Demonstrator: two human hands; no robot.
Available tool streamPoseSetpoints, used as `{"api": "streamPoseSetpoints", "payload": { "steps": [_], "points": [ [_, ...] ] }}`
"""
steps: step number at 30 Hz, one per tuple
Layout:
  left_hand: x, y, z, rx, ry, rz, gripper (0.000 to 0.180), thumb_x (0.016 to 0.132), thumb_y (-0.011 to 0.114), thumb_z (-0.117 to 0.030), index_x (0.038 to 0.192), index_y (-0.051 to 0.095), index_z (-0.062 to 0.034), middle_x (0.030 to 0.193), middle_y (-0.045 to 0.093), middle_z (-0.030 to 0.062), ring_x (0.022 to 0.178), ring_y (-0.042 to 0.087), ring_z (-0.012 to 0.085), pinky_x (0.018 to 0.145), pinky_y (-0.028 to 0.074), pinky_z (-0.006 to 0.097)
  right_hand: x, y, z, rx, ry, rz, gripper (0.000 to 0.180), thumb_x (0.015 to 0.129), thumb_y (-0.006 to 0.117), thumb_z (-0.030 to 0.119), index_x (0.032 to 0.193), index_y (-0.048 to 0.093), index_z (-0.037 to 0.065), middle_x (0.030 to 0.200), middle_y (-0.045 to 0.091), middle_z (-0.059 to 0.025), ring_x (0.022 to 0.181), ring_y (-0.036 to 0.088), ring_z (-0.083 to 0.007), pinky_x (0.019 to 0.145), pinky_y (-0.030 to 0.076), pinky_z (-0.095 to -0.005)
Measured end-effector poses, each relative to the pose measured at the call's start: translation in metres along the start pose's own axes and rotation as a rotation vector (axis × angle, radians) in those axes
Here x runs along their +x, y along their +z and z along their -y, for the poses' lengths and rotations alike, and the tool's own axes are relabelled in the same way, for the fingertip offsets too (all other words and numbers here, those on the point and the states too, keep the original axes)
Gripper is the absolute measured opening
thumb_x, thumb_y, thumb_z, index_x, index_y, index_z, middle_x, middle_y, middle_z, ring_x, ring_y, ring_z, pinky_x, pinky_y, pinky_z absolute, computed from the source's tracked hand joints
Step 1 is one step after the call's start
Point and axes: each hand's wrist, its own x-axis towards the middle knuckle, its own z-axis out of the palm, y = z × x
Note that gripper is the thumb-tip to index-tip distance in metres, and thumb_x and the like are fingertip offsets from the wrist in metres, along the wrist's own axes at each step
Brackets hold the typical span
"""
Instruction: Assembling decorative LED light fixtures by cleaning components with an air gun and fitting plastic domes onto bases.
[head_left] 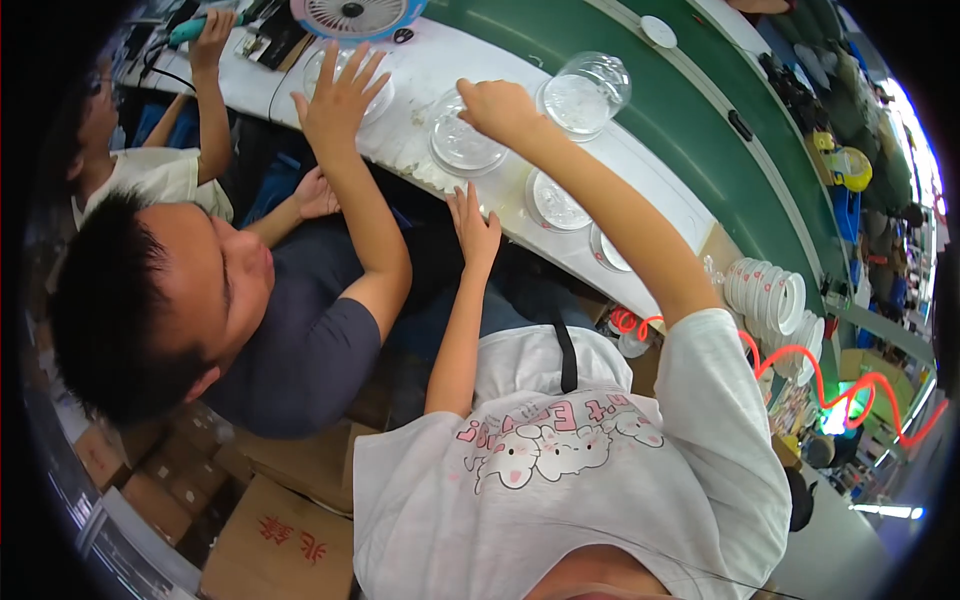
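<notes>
My right hand (500, 108) reaches out over the white table with its fingers curled closed. It is above the far edge of a round clear plastic piece on a white disc (466, 152); whatever the fingers hold, if anything, is hidden. My left hand (474, 228) is at the table's near edge, just below that disc, fingers stretched and nothing in them. Right of my right hand sits a clear dome (592, 92) on a white base. Nearer me, partly behind my right forearm, lie another clear-topped white disc (556, 203) and a further white disc (610, 250).
Beside me on the left, a co-worker's raised hand (342, 105) is over another clear piece. A farther person holds a teal tool (200, 28). A fan (352, 12) stands beyond, a green conveyor belt (690, 130) behind. Stacked white rings (765, 295) and a coiled red hose (865, 395) are at right.
</notes>
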Motion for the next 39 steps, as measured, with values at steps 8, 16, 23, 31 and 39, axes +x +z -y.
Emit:
{"api": "streamPoseSetpoints", "payload": {
  "steps": [8,16,23,31,39],
  "points": [
    [-0.045,-0.001,-0.03,-0.007,0.074,0.184,0.061,0.075,0.057,-0.01,0.13,0.031,-0.0068,0.134,0.024,0.0252,0.127,0.015,0.0427,0.102,0.02,0.043,-0.029,0.008,0.0,0.143,0.177,-0.18,0.036,0.074,0.06,0.032,0.091,0.045,0.004,0.068,0.06,-0.0144,0.063,0.06,-0.0297,0.051,0.047,-0.0386],
    [-0.059,0.001,-0.028,-0.098,0.253,0.451,0.058,0.073,0.059,-0.014,0.124,0.037,0.0003,0.13,0.033,0.024,0.122,0.026,0.0425,0.102,0.022,0.044,-0.221,-0.022,0.043,1.0,0.278,-0.286,0.025,0.081,0.055,0.024,0.093,0.054,0.003,0.073,0.058,-0.0104,0.065,0.057,-0.0232,0.06,0.044,-0.0331],
    [-0.068,0.006,-0.024,0.033,0.146,0.455,0.063,0.072,0.064,-0.02,0.126,0.036,-0.0019,0.129,0.035,0.0224,0.123,0.027,0.0386,0.101,0.025,0.04,-0.488,-0.077,0.012,1.269,0.734,0.336,0.025,0.083,0.057,0.021,0.098,0.058,0.002,0.084,0.06,-0.0048,0.076,0.055,-0.0097,0.068,0.046,-0.0245],
    [-0.058,0.032,-0.055,-0.015,0.219,0.535,0.057,0.071,0.064,-0.016,0.121,0.04,-0.0008,0.123,0.043,0.0195,0.117,0.038,0.0321,0.097,0.03,0.035,-0.611,-0.018,-0.116,0.366,1.769,-0.454,0.044,0.08,0.054,0.034,0.111,0.044,0.005,0.082,0.06,-0.0186,0.078,0.058,-0.0386,0.069,0.045,-0.0417],
    [-0.077,0.004,-0.047,0.044,0.107,0.399,0.06,0.072,0.065,-0.021,0.123,0.039,-0.0016,0.123,0.043,0.0203,0.116,0.039,0.0324,0.097,0.032,0.035,-0.569,0.006,-0.158,0.12,1.611,-0.455,0.056,0.078,0.052,0.052,0.105,0.045,0.004,0.068,0.057,-0.0145,0.069,0.057,-0.0295,0.063,0.041,-0.0401]
  ]
}}
